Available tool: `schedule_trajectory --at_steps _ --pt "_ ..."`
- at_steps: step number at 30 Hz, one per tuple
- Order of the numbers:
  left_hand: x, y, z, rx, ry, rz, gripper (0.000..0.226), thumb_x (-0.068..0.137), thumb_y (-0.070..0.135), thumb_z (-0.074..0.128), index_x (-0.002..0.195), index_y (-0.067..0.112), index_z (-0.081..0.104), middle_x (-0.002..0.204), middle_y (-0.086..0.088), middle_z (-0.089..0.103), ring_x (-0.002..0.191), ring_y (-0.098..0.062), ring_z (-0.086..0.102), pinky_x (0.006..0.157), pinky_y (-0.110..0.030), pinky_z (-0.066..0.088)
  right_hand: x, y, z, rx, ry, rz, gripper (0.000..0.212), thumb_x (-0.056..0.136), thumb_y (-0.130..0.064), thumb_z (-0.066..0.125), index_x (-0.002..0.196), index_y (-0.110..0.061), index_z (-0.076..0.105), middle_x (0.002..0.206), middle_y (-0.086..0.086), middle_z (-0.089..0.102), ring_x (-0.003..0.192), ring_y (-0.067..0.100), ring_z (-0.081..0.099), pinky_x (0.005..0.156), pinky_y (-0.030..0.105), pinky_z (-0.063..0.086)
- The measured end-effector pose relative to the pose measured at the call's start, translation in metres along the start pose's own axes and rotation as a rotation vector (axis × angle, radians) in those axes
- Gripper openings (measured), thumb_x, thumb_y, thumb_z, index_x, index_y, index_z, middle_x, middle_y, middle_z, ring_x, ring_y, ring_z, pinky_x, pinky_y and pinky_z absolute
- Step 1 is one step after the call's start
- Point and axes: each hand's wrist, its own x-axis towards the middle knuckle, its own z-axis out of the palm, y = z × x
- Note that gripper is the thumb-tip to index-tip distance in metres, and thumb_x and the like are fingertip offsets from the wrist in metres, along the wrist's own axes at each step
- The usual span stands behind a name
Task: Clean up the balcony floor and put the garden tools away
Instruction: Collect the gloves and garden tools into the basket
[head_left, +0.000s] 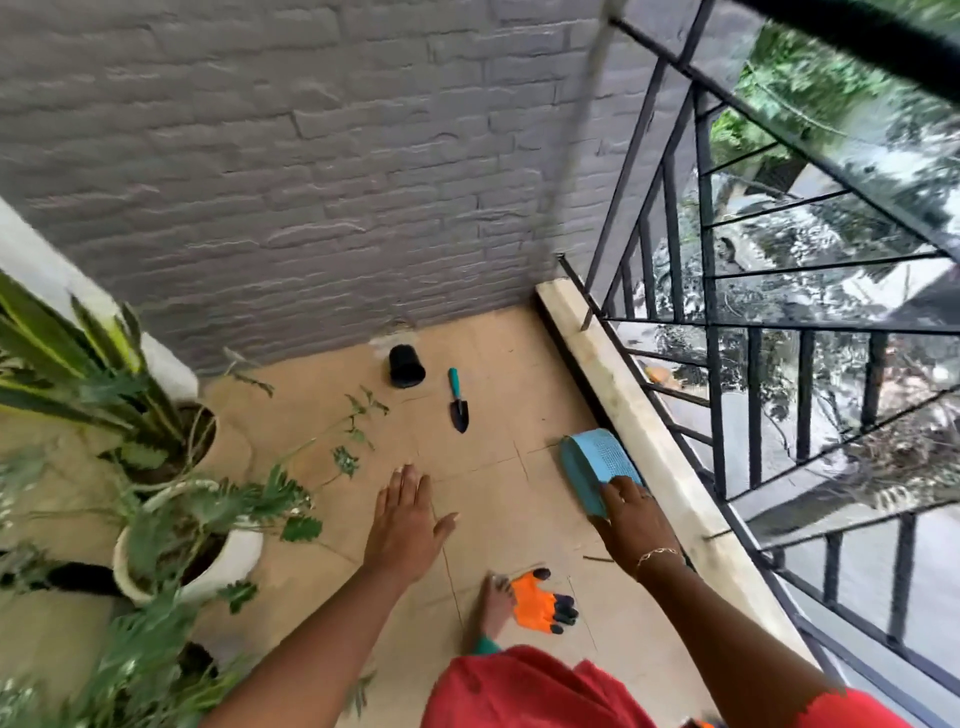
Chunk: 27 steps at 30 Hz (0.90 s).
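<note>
Closest to me, at the bottom of the view, is red clothing, and just past it a bare foot on the tan floor. An orange glove with black fingertips lies flat on the floor, touching that foot on its right side.

A little further out I have both hands in view. The left hand is released: fingers straight and slightly spread, palm down over the floor, holding nothing. The right hand, with a thin bracelet at the wrist, has its fingers curled over the near end of a blue mesh basket and is grasping it. The basket sits at the foot of the pale ledge under the black railing.

On the left stand potted plants, one in a white pot and a striped-leaf one behind it.

Further on, a trowel with a teal handle and dark blade lies on the floor, blade toward me. Just beyond it, a black pot lies on its side near the grey brick wall.
</note>
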Motion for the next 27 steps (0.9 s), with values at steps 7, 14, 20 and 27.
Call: schedule_trajectory --at_steps 7,14,20,27 --pt "0.092 0.008 -0.047 0.01 -0.049 0.034 0.071 0.098 0.053 0.028 0.151 0.012 0.006 0.159 -0.009 -0.008 0.146 -0.022 -0.006 0.117 -0.034 0.0 0.062 0.006 -0.031 0.004 -0.012 0.068 0.05 0.094 -0.034 0.047 0.14 -0.018 0.034 0.14 0.006 0.035 0.125 0.025 0.039 0.1 0.031 0.037" --pt "0.16 0.038 -0.066 0.094 -0.098 0.153 0.069 0.098 0.051 0.03 0.15 0.011 0.01 0.159 -0.01 -0.004 0.147 -0.024 -0.002 0.117 -0.036 0.003 0.093 0.02 -0.049 0.087 0.078 0.204 0.044 0.096 -0.031 0.045 0.137 -0.018 0.038 0.138 0.007 0.038 0.123 0.026 0.041 0.097 0.031 0.038" --pt "0.229 0.087 -0.075 0.242 -0.191 0.388 0.065 0.096 0.051 0.037 0.147 0.012 0.023 0.159 -0.012 0.006 0.146 -0.024 0.004 0.116 -0.034 0.01 0.109 0.044 -0.048 0.167 0.092 0.415 0.04 0.094 -0.026 0.048 0.133 -0.015 0.043 0.131 0.01 0.044 0.115 0.031 0.045 0.087 0.036 0.044" --pt "0.327 0.14 -0.095 0.387 -0.394 0.603 0.063 0.095 0.047 0.043 0.143 0.009 0.03 0.152 -0.014 0.024 0.142 -0.027 0.019 0.114 -0.035 0.021 0.126 0.064 -0.046 0.305 0.038 0.738 0.044 0.093 -0.026 0.049 0.135 -0.015 0.04 0.131 0.01 0.043 0.116 0.029 0.047 0.091 0.032 0.04"
